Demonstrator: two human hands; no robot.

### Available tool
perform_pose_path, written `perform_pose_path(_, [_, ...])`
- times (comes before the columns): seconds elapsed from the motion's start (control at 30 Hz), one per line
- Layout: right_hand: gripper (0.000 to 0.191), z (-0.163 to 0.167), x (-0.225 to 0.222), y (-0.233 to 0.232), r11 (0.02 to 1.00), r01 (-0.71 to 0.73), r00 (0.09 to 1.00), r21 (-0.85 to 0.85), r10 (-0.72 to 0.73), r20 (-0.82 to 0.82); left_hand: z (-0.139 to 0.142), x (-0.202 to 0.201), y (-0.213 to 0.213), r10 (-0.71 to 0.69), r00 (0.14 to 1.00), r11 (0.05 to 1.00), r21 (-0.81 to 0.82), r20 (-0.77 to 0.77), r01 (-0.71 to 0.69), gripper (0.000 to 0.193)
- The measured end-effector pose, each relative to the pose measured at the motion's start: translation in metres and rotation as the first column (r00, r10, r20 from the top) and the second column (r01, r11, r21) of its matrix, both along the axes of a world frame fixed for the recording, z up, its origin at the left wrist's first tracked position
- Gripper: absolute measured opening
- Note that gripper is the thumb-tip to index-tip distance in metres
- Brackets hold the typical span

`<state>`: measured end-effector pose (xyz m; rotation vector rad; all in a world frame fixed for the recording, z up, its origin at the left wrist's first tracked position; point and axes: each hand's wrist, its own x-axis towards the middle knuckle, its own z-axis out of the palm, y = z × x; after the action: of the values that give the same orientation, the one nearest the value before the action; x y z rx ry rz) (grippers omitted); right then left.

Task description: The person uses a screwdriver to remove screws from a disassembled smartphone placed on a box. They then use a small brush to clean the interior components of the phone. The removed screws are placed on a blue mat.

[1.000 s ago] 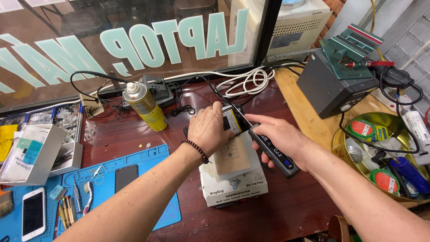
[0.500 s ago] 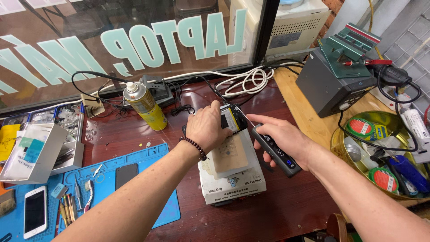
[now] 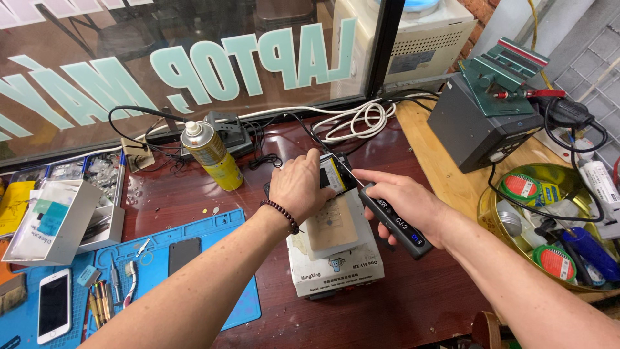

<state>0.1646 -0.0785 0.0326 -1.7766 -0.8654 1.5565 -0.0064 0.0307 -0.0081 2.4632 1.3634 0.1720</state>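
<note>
My left hand [image 3: 298,187] presses on an opened phone [image 3: 334,176] that lies on a white heating-plate box [image 3: 336,265] in the middle of the dark red desk. A beaded bracelet sits on that wrist. My right hand [image 3: 403,207] grips a slim black electric screwdriver [image 3: 394,220], with its thin bit resting on the phone's upper edge. The index finger runs along the tool's body. The phone's lower part is hidden under my left palm.
A yellow spray can [image 3: 213,155] stands behind left. A blue work mat [image 3: 194,271] holds hand tools, a dark phone back [image 3: 183,253] and a white phone [image 3: 53,305]. A grey soldering station [image 3: 481,126] and a gold tin [image 3: 497,213] of tape rolls sit right.
Both hands stay on the phone and screwdriver; only the head view has shifted slightly.
</note>
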Motion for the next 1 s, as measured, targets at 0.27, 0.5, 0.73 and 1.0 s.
perform_pose_path(0.27, [0.057,0.004,0.000,0.001,1.000,-0.011,1.000,-0.021,0.012,0.028,0.001,-0.001,-0.003,-0.022,1.000,1.000,0.004,0.006,0.022,0.067])
perform_pose_path(0.5, [0.057,0.001,-0.001,0.001,1.000,0.002,0.998,-0.022,-0.001,0.059,-0.001,-0.001,-0.001,-0.026,0.999,1.000,0.015,0.026,0.026,0.066])
perform_pose_path(0.73, [0.057,0.000,-0.009,-0.002,0.999,0.032,0.988,-0.007,-0.030,0.151,-0.003,0.000,0.000,-0.024,0.999,1.000,0.005,0.034,0.024,0.064])
perform_pose_path(1.0, [0.057,0.003,-0.013,-0.003,0.999,0.039,0.982,-0.008,-0.037,0.188,-0.004,-0.001,0.001,-0.016,0.999,1.000,-0.010,0.038,0.017,0.067])
